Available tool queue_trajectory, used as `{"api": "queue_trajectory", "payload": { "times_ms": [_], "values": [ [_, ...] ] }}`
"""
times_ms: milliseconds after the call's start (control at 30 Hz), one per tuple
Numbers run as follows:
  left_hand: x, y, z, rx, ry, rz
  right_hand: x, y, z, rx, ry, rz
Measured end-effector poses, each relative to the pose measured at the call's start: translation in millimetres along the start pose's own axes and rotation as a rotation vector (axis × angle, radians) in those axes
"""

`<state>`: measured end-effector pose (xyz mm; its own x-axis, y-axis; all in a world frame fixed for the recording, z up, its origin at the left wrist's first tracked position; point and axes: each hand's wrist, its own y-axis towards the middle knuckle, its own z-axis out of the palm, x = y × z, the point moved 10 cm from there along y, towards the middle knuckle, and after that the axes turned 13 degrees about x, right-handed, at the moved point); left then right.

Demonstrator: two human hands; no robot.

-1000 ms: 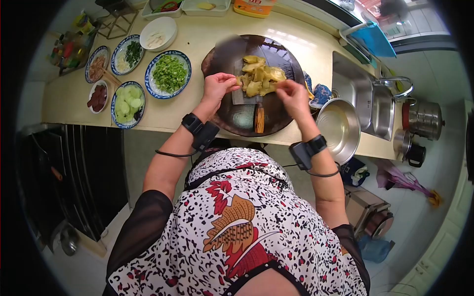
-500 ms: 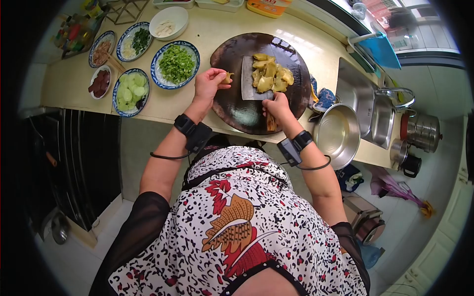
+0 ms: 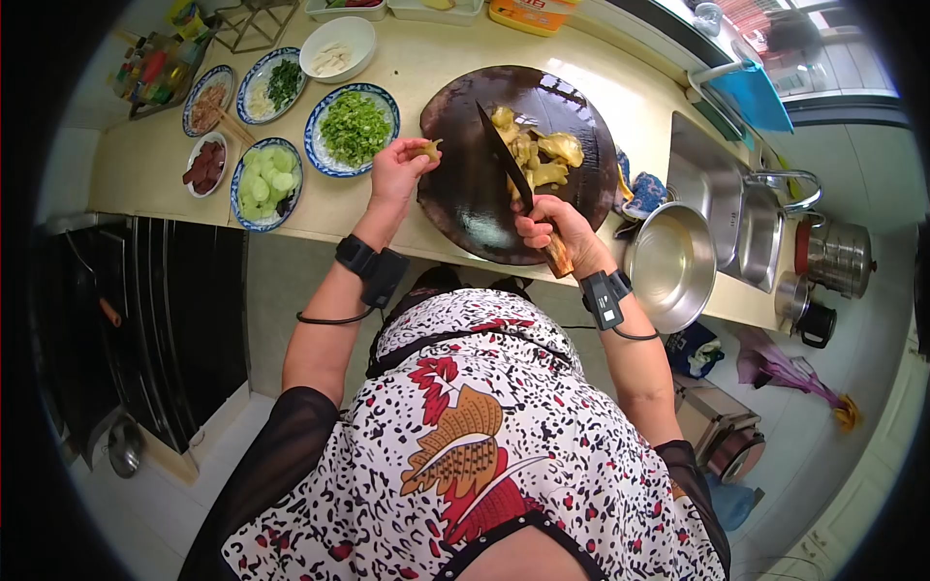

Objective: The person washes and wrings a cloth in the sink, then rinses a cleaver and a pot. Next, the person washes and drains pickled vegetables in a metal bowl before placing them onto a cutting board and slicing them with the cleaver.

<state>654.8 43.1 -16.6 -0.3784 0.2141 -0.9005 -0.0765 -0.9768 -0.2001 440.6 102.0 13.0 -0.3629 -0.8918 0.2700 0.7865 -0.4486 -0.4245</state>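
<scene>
In my right hand [image 3: 554, 229] is a cleaver [image 3: 506, 155], gripped by its wooden handle. Its blade is turned on edge above the round dark chopping board [image 3: 465, 208], seen as a narrow dark strip. Just right of the blade lies a pile of yellow-green pickled vegetable slices [image 3: 550, 153], partly covered by the cleaver. At the board's left edge, my left hand [image 3: 399, 172] pinches a small piece of pickled vegetable [image 3: 432, 149] between thumb and fingers.
Left of the board stand a plate of chopped green onion [image 3: 351, 128], a plate of pale green slices [image 3: 263, 184], a bowl of dark red pieces [image 3: 205, 165] and a white bowl [image 3: 339, 46]. To the right are a metal basin [image 3: 672, 267] and a sink [image 3: 705, 160].
My right hand has turned the cleaver from flat to on edge. The vegetable pile, which lay over the flat blade, now sits on the board. My left hand still pinches its piece.
</scene>
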Motion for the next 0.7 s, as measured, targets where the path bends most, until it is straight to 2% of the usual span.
{"api": "queue_trajectory", "payload": {
  "times_ms": [167, 233, 333, 433, 567, 600, 700],
  "values": [
    [22.5, 3.8, 11.6, 0.112, 0.099, -0.123, 8.7, -12.9, 22.8, 0.162, -0.066, -0.029],
    [25.9, 7.3, 24.7, 0.210, 0.180, -0.151, 21.5, -25.3, 23.3, 0.090, -0.246, -0.077],
    [10.7, 11.7, 56.1, 0.400, 0.510, -0.052, 50.9, -56.7, 31.1, -0.038, -0.351, -0.243],
    [8.3, 12.6, 88.9, 0.537, 0.673, -0.004, 78.1, -87.8, 15.0, -0.132, -0.401, -0.455],
    [-5.0, 5.1, 142.5, 0.711, 0.998, 0.345, 94.1, -117.7, -9.2, -0.417, -0.583, -0.544],
    [-1.1, 5.1, 151.5, 0.750, 1.000, 0.374, 94.6, -123.4, -18.1, -0.477, -0.594, -0.554],
    [6.6, 7.6, 163.6, 0.777, 1.261, 0.446, 88.3, -132.4, -35.6, -0.623, -0.692, -0.561]
  ]
}}
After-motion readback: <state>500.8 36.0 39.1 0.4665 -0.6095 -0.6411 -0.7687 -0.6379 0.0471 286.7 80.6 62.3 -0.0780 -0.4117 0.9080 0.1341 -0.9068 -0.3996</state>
